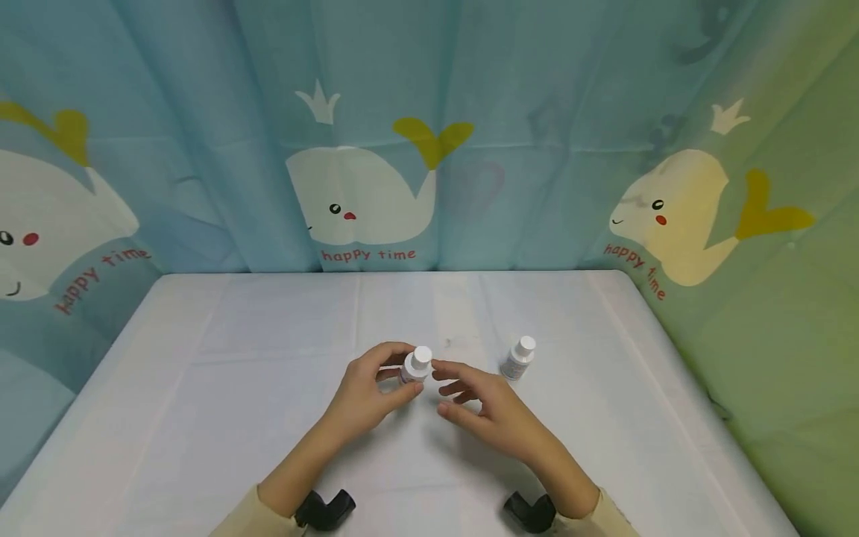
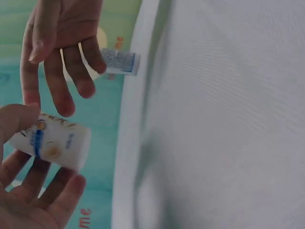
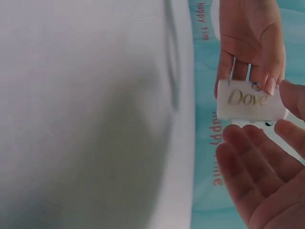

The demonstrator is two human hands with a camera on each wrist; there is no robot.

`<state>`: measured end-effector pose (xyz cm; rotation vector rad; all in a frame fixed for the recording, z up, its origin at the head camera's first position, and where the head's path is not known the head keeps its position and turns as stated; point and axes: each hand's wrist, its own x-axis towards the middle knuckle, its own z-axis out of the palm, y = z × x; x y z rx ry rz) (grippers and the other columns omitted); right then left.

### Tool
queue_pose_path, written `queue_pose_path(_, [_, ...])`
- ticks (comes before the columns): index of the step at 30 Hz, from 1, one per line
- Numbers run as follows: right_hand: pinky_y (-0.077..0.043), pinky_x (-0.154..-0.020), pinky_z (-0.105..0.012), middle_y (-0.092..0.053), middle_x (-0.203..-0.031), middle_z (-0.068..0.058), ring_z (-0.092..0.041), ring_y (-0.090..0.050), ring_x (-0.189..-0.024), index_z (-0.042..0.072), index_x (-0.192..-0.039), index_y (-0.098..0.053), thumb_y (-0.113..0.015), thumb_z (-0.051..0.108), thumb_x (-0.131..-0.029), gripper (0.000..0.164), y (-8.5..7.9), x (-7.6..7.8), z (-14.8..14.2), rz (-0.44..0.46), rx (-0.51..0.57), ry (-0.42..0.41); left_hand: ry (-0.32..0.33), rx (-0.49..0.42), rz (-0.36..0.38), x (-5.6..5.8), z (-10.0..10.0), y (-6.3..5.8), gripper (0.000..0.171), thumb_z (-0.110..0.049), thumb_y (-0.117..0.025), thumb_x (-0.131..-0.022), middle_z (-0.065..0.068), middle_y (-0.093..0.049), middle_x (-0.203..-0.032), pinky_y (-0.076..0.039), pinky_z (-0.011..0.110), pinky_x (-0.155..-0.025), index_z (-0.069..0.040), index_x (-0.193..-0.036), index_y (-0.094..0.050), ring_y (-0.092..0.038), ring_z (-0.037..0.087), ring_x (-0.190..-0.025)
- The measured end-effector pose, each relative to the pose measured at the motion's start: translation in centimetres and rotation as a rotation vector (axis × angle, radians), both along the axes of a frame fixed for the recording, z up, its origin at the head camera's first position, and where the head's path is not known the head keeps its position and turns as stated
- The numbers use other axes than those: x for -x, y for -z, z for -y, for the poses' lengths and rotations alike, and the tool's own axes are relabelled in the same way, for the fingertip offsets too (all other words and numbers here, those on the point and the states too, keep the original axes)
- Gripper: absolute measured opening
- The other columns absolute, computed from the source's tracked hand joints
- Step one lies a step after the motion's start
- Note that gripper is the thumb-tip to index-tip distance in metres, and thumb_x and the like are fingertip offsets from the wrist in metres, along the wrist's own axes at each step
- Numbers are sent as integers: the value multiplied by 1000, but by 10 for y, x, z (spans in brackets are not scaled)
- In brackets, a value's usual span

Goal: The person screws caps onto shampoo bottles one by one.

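A small white bottle (image 1: 417, 365) with a white cap is pinched between the thumb and fingers of my left hand (image 1: 362, 395), above the table. "Dove" reads on the label of this bottle (image 3: 248, 101) in the right wrist view. Close on its right is my right hand (image 1: 495, 418), fingers loosely extended and slightly bent. The index fingertip comes up to the bottle's side; whether it touches is hard to tell. A second white bottle (image 1: 518, 358) of similar shape stands upright on the table beyond the right hand, and its printed back (image 2: 121, 62) shows in the left wrist view.
The table (image 1: 235, 418) has a white cover. Behind it hangs a blue-green curtain (image 1: 523, 201) with whale prints, turning greener along the right side. A black wrist mount (image 1: 326, 511) sits at the left wrist, another black mount (image 1: 530, 513) at the right.
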<state>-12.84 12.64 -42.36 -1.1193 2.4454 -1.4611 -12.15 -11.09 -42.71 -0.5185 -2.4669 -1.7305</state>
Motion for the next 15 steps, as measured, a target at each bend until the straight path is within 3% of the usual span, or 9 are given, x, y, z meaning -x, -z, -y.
queue_pose_path(5, [-56, -90, -36, -62, -136, -8, -26, -67, -112, 23, -151, -42, -65, 29, -98, 58, 9, 3, 2, 82, -88, -41, -18, -16, 119, 5, 3, 11, 46, -11, -83, -81, 2, -68, -119, -54, 34, -96, -14, -122, -63, -65, 22, -113])
queue_pose_path(15, [-56, -90, -34, -56, -143, -8, -26, -64, -117, 23, -152, -40, -68, 28, -96, 63, 17, 0, 2, 143, -157, -73, 3, -24, 216, 6, 7, 25, 46, -5, -80, -83, 11, -66, -123, -56, 31, -91, -8, -124, -61, -66, 29, -113])
